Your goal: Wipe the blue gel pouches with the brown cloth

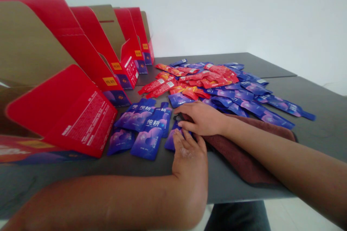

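My left hand (189,155) rests near the table's front edge, fingers curled onto a blue pouch (171,139) that is partly hidden beneath both hands. My right hand (202,117) lies across it, fingers pressed together on the same pouch and on the edge of a dark red cloth (238,155) under my right forearm. Just left of the hands several blue spouted pouches (148,124) lie in a loose group.
A big scattered pile of red pouches (195,79) and blue pouches (252,94) covers the dark table (320,115) beyond my hands. Open red cardboard boxes (67,112) stand in a row along the left, the nearest with its flap down.
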`<state>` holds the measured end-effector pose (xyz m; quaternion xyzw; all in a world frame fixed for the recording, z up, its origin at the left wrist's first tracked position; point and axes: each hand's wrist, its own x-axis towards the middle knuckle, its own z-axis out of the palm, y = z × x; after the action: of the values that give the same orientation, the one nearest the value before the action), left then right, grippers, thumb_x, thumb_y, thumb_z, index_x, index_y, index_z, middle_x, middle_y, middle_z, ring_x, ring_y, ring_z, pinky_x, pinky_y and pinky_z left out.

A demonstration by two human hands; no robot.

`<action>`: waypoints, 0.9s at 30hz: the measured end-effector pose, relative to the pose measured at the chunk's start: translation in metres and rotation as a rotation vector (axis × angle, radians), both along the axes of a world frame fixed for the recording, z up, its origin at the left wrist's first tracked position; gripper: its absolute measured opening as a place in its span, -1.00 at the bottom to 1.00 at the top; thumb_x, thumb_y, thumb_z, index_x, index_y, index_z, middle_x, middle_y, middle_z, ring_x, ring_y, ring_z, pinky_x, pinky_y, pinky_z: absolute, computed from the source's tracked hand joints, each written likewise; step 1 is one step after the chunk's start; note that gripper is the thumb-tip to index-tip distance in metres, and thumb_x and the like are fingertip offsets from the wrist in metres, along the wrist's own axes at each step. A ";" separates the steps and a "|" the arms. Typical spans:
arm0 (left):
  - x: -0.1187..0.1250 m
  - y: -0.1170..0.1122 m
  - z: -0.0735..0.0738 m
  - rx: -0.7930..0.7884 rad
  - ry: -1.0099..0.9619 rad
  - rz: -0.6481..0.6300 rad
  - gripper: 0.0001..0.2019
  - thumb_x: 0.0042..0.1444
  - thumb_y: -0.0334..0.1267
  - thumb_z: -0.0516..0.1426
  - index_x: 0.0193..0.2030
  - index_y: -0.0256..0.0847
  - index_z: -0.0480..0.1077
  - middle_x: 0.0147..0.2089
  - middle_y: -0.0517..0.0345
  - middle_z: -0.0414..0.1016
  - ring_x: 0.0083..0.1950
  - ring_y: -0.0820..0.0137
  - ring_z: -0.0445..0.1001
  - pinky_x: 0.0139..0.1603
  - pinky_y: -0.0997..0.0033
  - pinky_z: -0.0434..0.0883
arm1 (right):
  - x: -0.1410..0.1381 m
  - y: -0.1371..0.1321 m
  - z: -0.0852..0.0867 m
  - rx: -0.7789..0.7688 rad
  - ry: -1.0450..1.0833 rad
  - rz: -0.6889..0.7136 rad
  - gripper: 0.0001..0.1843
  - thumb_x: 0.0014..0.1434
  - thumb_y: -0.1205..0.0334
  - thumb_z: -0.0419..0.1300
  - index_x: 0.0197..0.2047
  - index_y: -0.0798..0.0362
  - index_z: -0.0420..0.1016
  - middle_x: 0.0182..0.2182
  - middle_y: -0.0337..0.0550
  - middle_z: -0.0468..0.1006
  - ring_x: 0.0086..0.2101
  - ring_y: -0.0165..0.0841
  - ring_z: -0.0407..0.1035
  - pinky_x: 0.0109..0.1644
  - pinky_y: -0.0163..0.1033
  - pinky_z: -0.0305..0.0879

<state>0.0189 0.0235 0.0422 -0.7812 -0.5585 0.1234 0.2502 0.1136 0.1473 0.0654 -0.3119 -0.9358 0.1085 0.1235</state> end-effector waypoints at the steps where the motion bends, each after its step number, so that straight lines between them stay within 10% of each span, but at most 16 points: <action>1: 0.000 0.000 0.000 -0.004 0.001 -0.005 -0.52 0.18 -0.50 -0.08 0.24 -0.40 0.26 0.15 -0.39 0.45 0.13 0.08 0.48 0.18 0.05 0.37 | 0.000 0.000 0.000 0.000 -0.001 0.000 -0.57 0.22 0.11 0.12 0.12 0.07 0.40 -0.12 -0.01 0.56 -0.12 -0.20 0.42 -0.03 -0.12 0.24; 27: -0.001 0.001 0.001 -0.034 -0.073 -0.008 -0.53 0.17 -0.51 -0.04 0.23 -0.49 0.26 0.14 -0.52 0.41 0.13 0.01 0.46 0.18 0.01 0.37 | 0.000 0.000 0.000 -0.013 -0.002 0.000 -0.58 0.22 0.11 0.12 0.11 0.05 0.41 -0.09 -0.01 0.55 -0.09 -0.20 0.42 -0.01 -0.11 0.25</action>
<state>0.0182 0.0245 0.0434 -0.7915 -0.5620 0.1033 0.2169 0.1133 0.1476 0.0656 -0.3127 -0.9352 0.1141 0.1207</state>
